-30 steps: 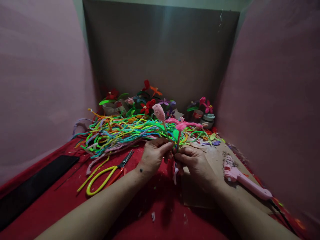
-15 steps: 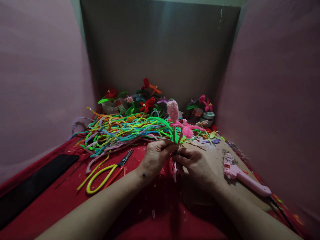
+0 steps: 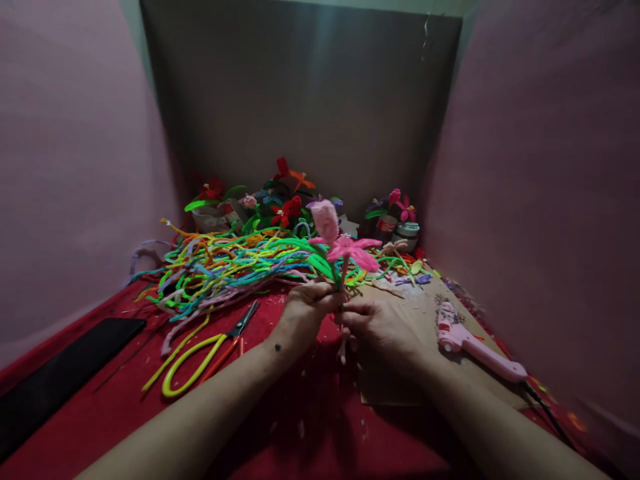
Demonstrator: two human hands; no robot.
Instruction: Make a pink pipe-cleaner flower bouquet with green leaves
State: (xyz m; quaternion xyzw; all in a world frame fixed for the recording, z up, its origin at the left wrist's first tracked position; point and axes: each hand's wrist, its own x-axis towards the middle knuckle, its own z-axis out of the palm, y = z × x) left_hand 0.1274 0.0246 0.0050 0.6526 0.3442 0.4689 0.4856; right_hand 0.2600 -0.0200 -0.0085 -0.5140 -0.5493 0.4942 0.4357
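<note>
Upright in front of me is a pipe-cleaner flower (image 3: 354,251) with bright pink petals, joined by a pale pink bud (image 3: 325,221) and green leaves (image 3: 320,262). My left hand (image 3: 306,312) pinches the stems just under the leaves. Close below it, the fingertips of my right hand (image 3: 383,327) are closed on the lower stems. A pale pink end (image 3: 343,347) dangles beneath the fingers. My fingers hide the place where the stems meet.
A heap of coloured pipe cleaners (image 3: 235,267) lies behind my left hand. Scissors (image 3: 210,353) rest at left near a black flat object (image 3: 75,373). At right a pink glue gun (image 3: 475,347) sits on cardboard (image 3: 380,383). Finished flowers (image 3: 287,210) stand along the back.
The flower has turned, so its pink petals now spread open toward me. Both hands still hold the stems. The whole view has shifted slightly, moving things left in the picture.
</note>
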